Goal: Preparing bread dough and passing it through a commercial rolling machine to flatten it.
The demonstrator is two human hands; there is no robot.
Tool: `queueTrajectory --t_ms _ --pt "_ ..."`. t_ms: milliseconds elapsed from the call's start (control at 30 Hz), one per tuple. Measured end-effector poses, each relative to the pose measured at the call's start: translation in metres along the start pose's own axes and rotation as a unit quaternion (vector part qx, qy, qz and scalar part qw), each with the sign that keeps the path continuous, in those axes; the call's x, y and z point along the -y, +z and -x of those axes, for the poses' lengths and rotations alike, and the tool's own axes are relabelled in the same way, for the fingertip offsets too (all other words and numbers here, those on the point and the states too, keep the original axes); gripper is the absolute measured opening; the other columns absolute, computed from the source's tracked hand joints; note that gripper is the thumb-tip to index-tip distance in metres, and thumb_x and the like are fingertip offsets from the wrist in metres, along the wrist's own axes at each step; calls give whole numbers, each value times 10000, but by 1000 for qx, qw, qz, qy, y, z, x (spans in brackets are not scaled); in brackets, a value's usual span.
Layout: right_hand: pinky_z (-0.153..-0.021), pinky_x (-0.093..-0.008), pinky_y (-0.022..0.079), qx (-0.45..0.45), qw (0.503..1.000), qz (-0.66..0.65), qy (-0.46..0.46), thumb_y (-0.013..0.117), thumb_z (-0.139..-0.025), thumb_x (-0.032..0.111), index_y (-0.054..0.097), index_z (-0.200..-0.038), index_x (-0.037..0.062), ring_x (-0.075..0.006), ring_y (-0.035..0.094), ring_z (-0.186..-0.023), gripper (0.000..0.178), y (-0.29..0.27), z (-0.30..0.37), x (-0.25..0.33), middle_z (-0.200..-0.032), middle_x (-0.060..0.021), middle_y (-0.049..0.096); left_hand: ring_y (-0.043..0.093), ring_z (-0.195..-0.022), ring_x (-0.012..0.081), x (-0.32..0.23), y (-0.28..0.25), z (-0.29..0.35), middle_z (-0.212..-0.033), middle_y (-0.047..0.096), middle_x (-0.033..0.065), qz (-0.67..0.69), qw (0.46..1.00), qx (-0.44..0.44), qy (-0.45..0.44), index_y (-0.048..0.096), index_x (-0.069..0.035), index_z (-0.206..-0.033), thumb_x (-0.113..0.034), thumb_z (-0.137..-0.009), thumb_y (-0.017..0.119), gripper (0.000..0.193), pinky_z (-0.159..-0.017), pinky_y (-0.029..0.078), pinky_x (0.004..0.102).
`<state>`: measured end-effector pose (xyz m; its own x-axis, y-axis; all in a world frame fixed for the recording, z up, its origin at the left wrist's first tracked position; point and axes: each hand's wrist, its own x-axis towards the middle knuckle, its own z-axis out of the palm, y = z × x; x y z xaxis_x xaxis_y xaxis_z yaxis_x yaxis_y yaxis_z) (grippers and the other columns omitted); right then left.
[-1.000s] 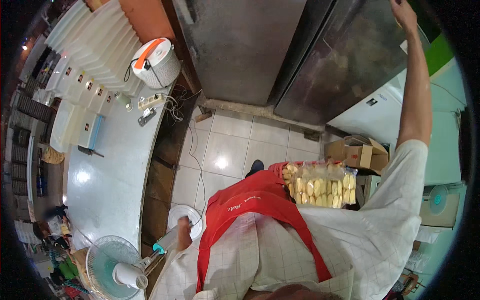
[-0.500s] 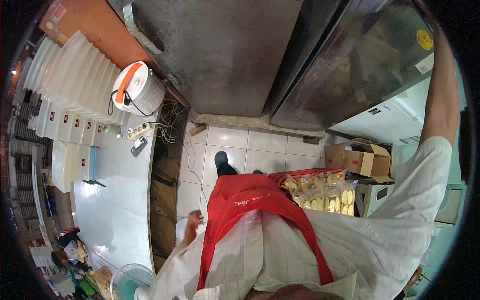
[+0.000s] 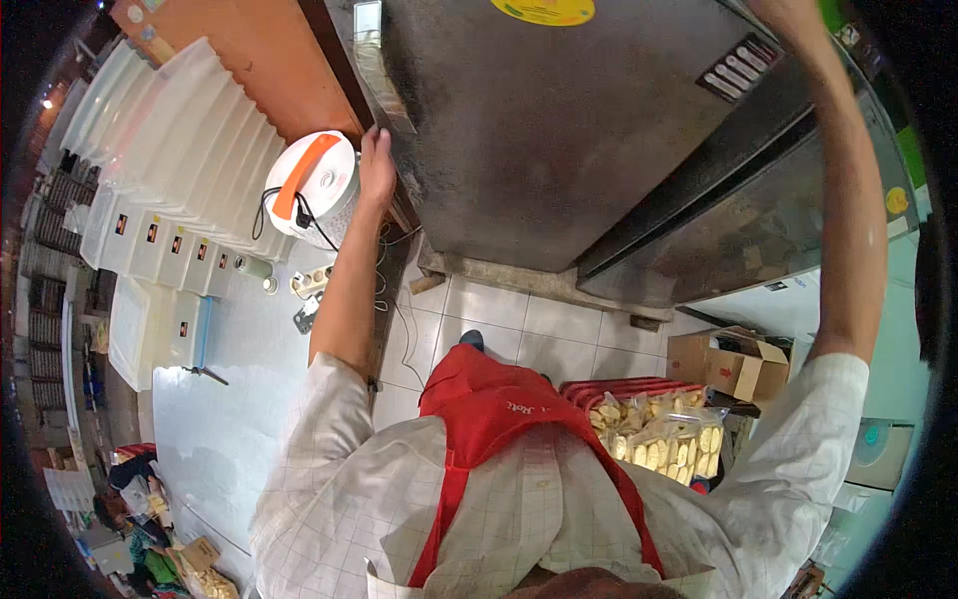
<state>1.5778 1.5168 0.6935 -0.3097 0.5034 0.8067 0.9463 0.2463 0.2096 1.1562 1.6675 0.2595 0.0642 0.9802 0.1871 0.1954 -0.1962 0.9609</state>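
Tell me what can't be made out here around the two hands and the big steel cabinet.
Head view only:
- Right hand: fingers cut off by the top edge, so its grip is unseen.
- Left hand: fingertips hidden behind the steel cabinet's door edge.
- Cabinet interior: not visible.
- Bagged pale food pieces: too small to identify.

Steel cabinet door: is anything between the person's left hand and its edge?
Nothing visible. The left hand lies right against the edge of the steel cabinet door; the white rice cooker sits just beside it, not between.
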Motion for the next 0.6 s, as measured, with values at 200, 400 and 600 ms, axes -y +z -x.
queueTrajectory --t_ms 200,400,600 --pt "-765 -455 552 239 961 -48 134 721 -933 445 765 -930 -47 -370 718 -828 494 98 -83 103 -890 -263 734 630 -1190 246 -6 14 -64 -1331 652 124 373 921 -21 -111 545 12 -1425 -518 -1112 361 643 -1095 441 380" --pt "-798 -464 563 322 931 126 121 808 -800 635 748 -972 -90 -377 723 -870 747 136 -140 88 -962 -246 750 395 -1474 289 20 16 -77 -1633 368 193 289 935 0 -206 301 30 -1596 -661 -1057 365 879 -1222 280 407" --pt "-838 -472 581 262 949 129 122 738 -843 686 751 -1009 -95 -421 725 -878 798 149 -116 74 -1020 -257 755 381 -1487 279 26 26 -71 -1638 386 171 261 946 -39 -189 378 79 -1555 -576 -1102 296 800 -1234 232 375"
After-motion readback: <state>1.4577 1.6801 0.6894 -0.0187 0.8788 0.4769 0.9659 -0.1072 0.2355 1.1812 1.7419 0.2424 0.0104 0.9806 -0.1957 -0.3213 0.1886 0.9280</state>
